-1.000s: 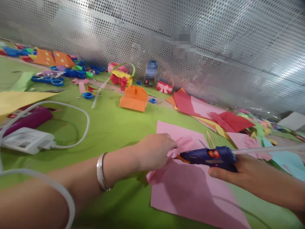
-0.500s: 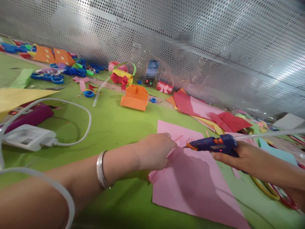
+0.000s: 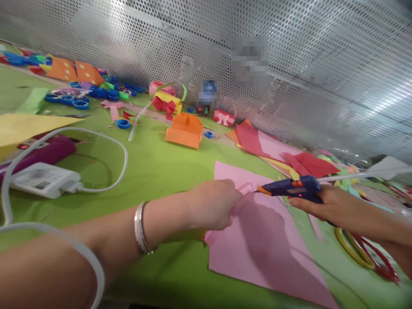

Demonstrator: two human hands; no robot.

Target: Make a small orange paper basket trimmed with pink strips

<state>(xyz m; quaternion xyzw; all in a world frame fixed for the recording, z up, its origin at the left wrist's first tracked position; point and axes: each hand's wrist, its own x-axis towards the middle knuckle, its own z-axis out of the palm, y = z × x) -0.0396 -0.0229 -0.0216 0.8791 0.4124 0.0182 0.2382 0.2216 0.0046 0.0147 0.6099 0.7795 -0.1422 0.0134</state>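
Observation:
My left hand (image 3: 214, 204), with a silver bangle on its wrist, has its fingers closed on a pink paper strip (image 3: 240, 205) that lies over a larger pink paper sheet (image 3: 270, 249). The fingertips are partly hidden behind the hand itself. In my right hand (image 3: 322, 201) is a dark blue glue gun (image 3: 291, 187) with an orange front and a small red light. Its nozzle points left, close to the strip just beyond my left fingers. A clear glue stick (image 3: 363, 174) sticks out from the back of the gun.
On the green table (image 3: 144, 171) lie a white charger (image 3: 46, 180) with a looping cable, an orange folded paper piece (image 3: 184, 131), stacked coloured paper (image 3: 273, 150) and blue scissors (image 3: 67, 101). Yellow and red scissors (image 3: 357, 251) lie near my right forearm. Perforated metal (image 3: 161, 38) rises behind.
The glue gun's nozzle has shifted slightly up and to the right, away from my left fingers. My left hand stays on the strip; the whole view has moved a little.

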